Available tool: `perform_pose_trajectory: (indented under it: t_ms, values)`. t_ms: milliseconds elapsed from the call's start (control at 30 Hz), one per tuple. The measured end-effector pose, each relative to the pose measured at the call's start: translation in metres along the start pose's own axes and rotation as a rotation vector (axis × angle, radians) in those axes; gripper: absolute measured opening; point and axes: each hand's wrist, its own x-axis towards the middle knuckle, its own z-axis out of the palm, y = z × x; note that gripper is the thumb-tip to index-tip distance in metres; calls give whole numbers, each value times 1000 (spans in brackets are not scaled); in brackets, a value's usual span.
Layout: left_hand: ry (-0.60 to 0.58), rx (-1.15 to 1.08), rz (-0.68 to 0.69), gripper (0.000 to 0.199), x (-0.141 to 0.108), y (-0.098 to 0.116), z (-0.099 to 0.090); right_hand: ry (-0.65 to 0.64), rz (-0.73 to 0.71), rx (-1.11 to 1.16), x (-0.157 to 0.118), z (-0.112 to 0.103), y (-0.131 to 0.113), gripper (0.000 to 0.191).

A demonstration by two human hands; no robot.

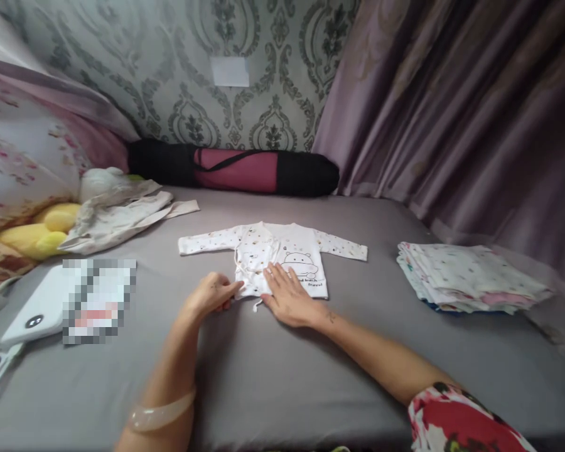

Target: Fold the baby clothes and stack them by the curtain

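A small white baby shirt with a hippo drawing and tie strings lies spread face up on the grey sheet, its sleeves stretched out to both sides. At its lower left corner, my left hand pinches the hem between thumb and curled fingers. My right hand lies flat on the lower front, fingers spread, covering part of the print. A white tie end pokes out below the hem between my hands.
Folded baby clothes are stacked at the right. Another pale garment lies crumpled by a yellow plush toy. A white device rests at the left. Along the wall lies a black and pink bag, beside purple curtains.
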Motion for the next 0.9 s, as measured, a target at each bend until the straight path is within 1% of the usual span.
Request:
perform_pose_trajectory:
  t_ms: [100,200,300,333,367,400,433,467,500,533,567,600,633,667,733,800,900]
  values:
    - [50,4,-3,49,3,-2,2,-82,-68,76,-25,-5,-9,69]
    - [101,24,3,48,5,-2,3,-163,-139,162,-42,-16,-8,66]
    - [161,98,-7,48,7,-1,5,-261,-247,294,-45,-36,9,55]
    - [181,125,-7,48,8,-1,5,-290,-266,369,-43,-44,19,48]
    - [204,150,-5,48,9,-1,6,-301,-256,468,-39,-54,31,43]
    - [227,171,-3,48,10,0,7,-287,-193,572,-34,-64,45,42]
    - [250,188,0,47,11,0,9,-191,-84,660,-29,-74,61,44]
    - [272,201,4,46,12,0,10,-22,30,709,-23,-84,79,44]
    - [292,209,11,45,13,1,11,205,168,710,-18,-94,97,43]
    - [306,215,21,44,13,2,13,419,330,665,-13,-103,117,42]
    - [313,217,30,44,14,2,14,563,544,574,-10,-110,135,42]
    - [316,218,38,43,14,3,15,643,771,451,-8,-116,152,41]
    - [319,216,42,43,14,4,16,666,870,399,-8,-120,167,41]
    - [322,213,44,43,14,5,17,669,927,370,-8,-121,180,41]
    - [338,207,41,43,13,6,19,659,1012,316,-11,-118,196,38]
    - [356,205,32,42,13,8,19,642,1064,270,-15,-110,203,35]
    - [390,204,28,41,12,10,20,608,1119,215,-19,-98,205,35]
